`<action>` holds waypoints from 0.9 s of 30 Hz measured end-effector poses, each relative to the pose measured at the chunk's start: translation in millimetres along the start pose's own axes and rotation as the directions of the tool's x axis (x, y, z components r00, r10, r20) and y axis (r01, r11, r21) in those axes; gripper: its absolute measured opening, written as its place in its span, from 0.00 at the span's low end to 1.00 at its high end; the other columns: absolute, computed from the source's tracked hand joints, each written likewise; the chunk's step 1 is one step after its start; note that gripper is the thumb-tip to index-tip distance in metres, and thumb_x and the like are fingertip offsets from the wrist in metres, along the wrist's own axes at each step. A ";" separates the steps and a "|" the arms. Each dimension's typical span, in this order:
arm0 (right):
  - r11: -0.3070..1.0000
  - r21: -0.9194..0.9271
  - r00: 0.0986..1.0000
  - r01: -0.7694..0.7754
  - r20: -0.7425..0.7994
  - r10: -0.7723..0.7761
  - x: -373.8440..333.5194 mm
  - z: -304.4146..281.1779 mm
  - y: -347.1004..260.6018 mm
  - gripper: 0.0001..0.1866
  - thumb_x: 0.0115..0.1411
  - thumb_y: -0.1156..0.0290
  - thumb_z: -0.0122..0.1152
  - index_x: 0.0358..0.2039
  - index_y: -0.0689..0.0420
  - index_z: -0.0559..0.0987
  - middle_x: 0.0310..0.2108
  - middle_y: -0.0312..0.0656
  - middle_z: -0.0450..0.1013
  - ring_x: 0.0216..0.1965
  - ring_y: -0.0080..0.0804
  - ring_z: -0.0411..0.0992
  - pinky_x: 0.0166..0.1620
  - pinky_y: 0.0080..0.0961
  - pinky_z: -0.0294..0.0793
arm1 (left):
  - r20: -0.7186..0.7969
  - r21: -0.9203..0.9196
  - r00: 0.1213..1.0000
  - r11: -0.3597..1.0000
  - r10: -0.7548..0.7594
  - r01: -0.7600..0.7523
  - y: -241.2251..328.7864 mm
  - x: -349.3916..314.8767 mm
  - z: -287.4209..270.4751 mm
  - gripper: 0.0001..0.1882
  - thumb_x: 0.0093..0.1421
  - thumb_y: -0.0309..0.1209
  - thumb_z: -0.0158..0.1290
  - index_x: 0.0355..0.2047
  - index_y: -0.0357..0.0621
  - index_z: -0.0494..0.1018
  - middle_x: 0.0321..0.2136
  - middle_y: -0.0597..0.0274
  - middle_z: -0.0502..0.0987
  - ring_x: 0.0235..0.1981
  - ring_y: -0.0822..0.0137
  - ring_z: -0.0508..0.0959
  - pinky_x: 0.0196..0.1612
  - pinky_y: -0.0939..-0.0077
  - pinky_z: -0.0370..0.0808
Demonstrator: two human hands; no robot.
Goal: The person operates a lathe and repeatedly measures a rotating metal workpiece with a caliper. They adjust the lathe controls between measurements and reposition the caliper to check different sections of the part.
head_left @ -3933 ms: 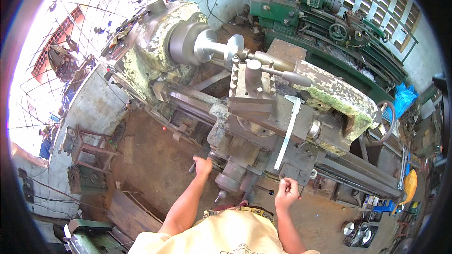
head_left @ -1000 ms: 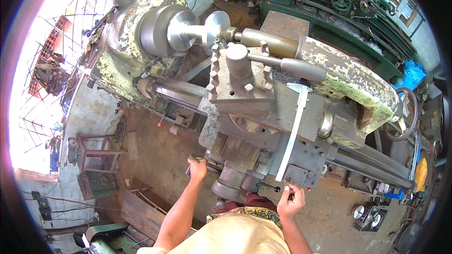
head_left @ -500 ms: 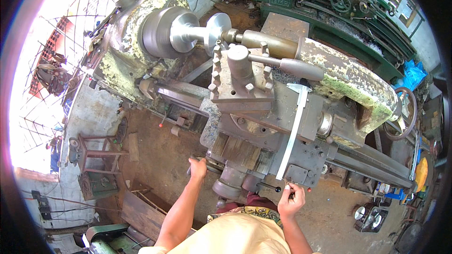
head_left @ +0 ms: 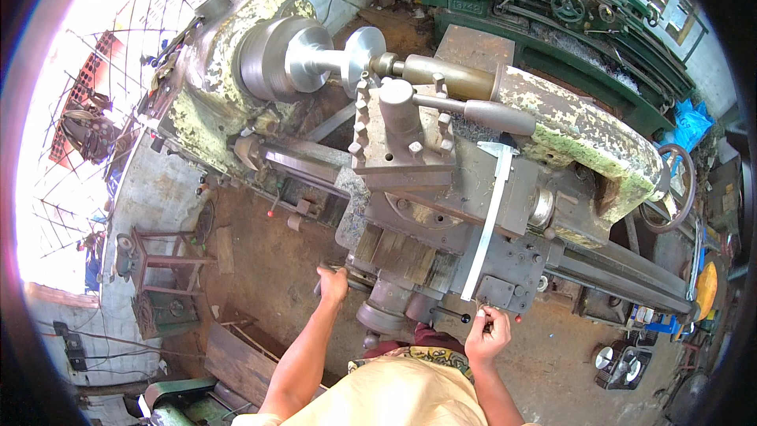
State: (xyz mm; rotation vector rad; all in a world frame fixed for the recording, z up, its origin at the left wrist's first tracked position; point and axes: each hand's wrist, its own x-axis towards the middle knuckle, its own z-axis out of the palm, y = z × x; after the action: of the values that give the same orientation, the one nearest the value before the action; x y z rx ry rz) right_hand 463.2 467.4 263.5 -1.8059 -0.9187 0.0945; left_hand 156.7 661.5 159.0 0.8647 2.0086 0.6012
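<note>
My left hand [head_left: 333, 284] is closed around a dark handle [head_left: 318, 287] beside the round handwheel [head_left: 382, 308] at the front of a lathe carriage. My right hand [head_left: 489, 333] has its fingers curled together just below the carriage's front plate [head_left: 503, 292]; what they grip is hidden. Left of that hand a black-knobbed lever [head_left: 453, 314] sticks out. A long vernier caliper [head_left: 490, 221] lies across the carriage, right of the square tool post [head_left: 404, 142]. A shiny flanged metal workpiece [head_left: 363, 59] spans from the chuck [head_left: 272, 59] to the tailstock centre [head_left: 386, 65].
The tool post's clamp handle [head_left: 498, 116] points right, toward the paint-chipped tailstock [head_left: 576, 114] and its handwheel [head_left: 676, 189]. A green lathe [head_left: 544, 31] stands behind. A metal stand [head_left: 165, 260] is at left; a crate with shiny round parts [head_left: 623, 364] sits on the floor at right.
Both hands keep the same places and grips. The view has shifted very slightly; the workpiece, tool post and caliper look unmoved on the lathe.
</note>
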 end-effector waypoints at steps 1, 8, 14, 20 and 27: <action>1.000 0.008 1.000 -0.007 -0.002 0.007 -0.2 0.3 0.0 0.04 0.57 0.78 0.64 0.33 0.62 0.79 0.22 0.44 0.71 0.24 0.40 0.69 0.29 0.35 0.67 | 0.024 -0.004 0.999 0.999 -0.036 0.036 4.1 -2.3 -0.8 0.22 0.63 0.35 0.53 0.48 0.40 0.54 0.18 0.58 0.69 0.11 0.68 0.66 0.11 0.70 0.60; 0.999 0.025 0.999 -0.036 0.003 0.036 -1.8 -0.3 0.2 0.03 0.57 0.77 0.64 0.32 0.62 0.79 0.22 0.44 0.71 0.24 0.40 0.69 0.28 0.36 0.67 | 0.020 -0.061 1.000 0.998 -0.011 0.012 9.4 -8.7 -1.2 0.21 0.63 0.34 0.52 0.48 0.41 0.54 0.19 0.59 0.69 0.12 0.68 0.68 0.12 0.70 0.62; 0.999 0.020 1.000 -0.031 0.001 0.031 -1.0 0.3 0.5 0.04 0.57 0.77 0.64 0.32 0.62 0.79 0.22 0.44 0.71 0.24 0.41 0.69 0.29 0.35 0.68 | -0.064 0.057 0.997 0.998 0.038 -0.034 -14.9 4.1 8.5 0.26 0.62 0.33 0.53 0.54 0.38 0.53 0.22 0.54 0.72 0.12 0.65 0.70 0.13 0.66 0.65; 1.000 0.006 0.999 -0.030 0.019 0.030 0.0 -1.0 -2.1 0.04 0.57 0.78 0.64 0.33 0.62 0.79 0.22 0.43 0.71 0.24 0.40 0.70 0.29 0.35 0.68 | -0.009 0.090 1.000 0.996 -0.013 0.014 -14.4 8.1 6.1 0.45 0.61 0.33 0.55 0.67 0.23 0.40 0.36 0.40 0.78 0.23 0.56 0.80 0.25 0.64 0.77; 1.000 -0.005 1.000 -0.001 -0.013 0.001 0.8 0.6 -2.9 0.04 0.56 0.79 0.63 0.33 0.61 0.79 0.22 0.43 0.71 0.24 0.38 0.70 0.30 0.33 0.69 | 0.075 0.075 0.993 0.993 -0.092 0.086 11.4 -8.8 -3.7 0.49 0.61 0.32 0.55 0.69 0.21 0.36 0.37 0.39 0.78 0.23 0.59 0.80 0.25 0.67 0.77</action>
State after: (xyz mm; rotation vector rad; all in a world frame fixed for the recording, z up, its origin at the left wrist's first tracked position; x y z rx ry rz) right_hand 461.9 468.8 266.0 -1.8101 -0.9094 0.0814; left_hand 161.1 661.9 173.2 0.8237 1.9964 0.4408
